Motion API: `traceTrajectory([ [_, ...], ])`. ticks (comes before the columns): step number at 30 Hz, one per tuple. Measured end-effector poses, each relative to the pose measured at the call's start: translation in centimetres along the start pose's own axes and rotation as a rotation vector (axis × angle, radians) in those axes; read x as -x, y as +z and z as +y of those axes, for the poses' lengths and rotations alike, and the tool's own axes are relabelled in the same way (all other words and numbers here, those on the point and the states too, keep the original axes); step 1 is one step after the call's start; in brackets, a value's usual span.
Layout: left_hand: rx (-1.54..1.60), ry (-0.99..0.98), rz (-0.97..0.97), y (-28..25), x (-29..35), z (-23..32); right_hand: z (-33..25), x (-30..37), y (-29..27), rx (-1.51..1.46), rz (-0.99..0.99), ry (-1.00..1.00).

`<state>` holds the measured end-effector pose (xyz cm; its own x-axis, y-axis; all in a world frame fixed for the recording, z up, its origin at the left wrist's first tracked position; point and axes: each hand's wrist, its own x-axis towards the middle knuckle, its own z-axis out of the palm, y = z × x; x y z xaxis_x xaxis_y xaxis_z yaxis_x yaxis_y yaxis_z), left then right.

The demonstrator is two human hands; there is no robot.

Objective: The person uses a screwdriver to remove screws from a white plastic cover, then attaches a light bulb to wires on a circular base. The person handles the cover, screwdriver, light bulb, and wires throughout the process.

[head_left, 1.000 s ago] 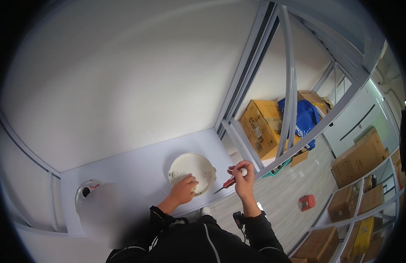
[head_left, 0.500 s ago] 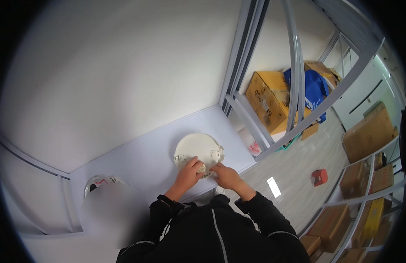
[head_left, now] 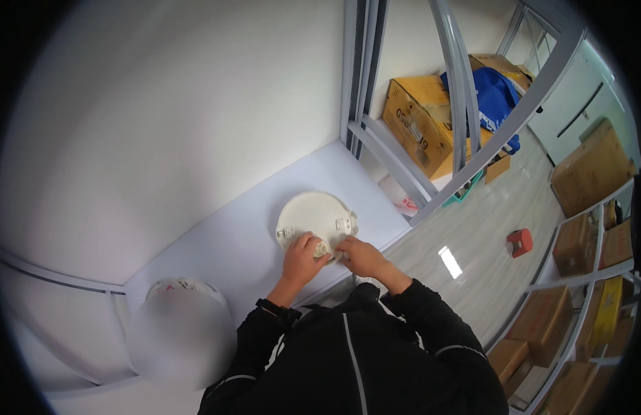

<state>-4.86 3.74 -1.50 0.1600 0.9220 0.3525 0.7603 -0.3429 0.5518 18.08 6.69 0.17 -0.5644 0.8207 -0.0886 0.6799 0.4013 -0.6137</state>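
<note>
A round cream-white disc (head_left: 312,210) lies on the pale tabletop (head_left: 248,214). It has a small bracket (head_left: 286,234) on its left, another bracket (head_left: 343,225) on its right, and a protruding piece at its right edge. At the disc's near edge, my left hand (head_left: 301,261) curls its fingers and thumb round a small round ribbed cream part (head_left: 321,249). Just right of that, my right hand (head_left: 366,259) is closed, its thumb and forefinger pinched at the disc's near right edge. Whatever sits between those fingertips is too small to make out.
A blurred patch partly hides a round white object (head_left: 178,286) at the table's left end. Grey frame posts (head_left: 358,76) rise at the far right corner. Beyond are a cardboard box (head_left: 420,128), a blue bag (head_left: 497,97), a red object (head_left: 519,243) on the floor and shelved boxes (head_left: 542,318).
The view has shifted, so the table and disc appear higher. My right hand has drawn its fingers tighter and closer to the ribbed part. My left hand keeps its hold.
</note>
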Motion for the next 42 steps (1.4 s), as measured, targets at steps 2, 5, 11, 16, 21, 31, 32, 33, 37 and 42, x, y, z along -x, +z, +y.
traceTrajectory([
  [2, 0.006, 0.014, 0.013, -0.7, -0.1, 0.2, -0.1, -0.1, -0.4, -0.03, 0.007, -0.011],
  [5, 0.114, -0.104, 0.087, -1.3, 0.2, 1.6, -0.4, 0.1, -0.9, -0.114, 0.061, -0.013],
  [11, 0.401, -0.269, 0.179, -1.2, 0.0, 1.6, -0.8, -0.4, -1.5, -0.167, 0.077, -0.022],
  [16, 0.693, -0.382, 0.177, -1.0, -0.2, 1.1, -2.7, -0.5, -2.7, -0.277, 0.132, -0.02],
  [21, 0.768, -0.418, 0.116, -1.4, -1.1, 1.7, -5.0, -0.9, -3.7, -0.483, 0.221, -0.011],
  [31, 0.711, -0.353, -0.019, -2.8, -1.4, 1.5, -6.4, -1.9, -4.4, -0.57, 0.204, 0.034],
  [32, 0.723, -0.343, -0.035, -2.9, -1.3, 1.4, -6.4, -2.0, -4.3, -0.554, 0.206, 0.029],
  [33, 0.721, -0.329, -0.016, -2.8, -1.2, 1.1, -6.5, -2.1, -4.3, -0.539, 0.209, 0.025],
  [37, 0.605, -0.302, 0.039, -2.9, -1.0, 1.1, -7.4, -2.2, -4.6, -0.512, 0.22, 0.084],
  [42, 0.129, -0.186, 0.127, -4.1, -1.3, 0.6, -6.2, -2.5, -4.2, -0.41, 0.345, 0.124],
])
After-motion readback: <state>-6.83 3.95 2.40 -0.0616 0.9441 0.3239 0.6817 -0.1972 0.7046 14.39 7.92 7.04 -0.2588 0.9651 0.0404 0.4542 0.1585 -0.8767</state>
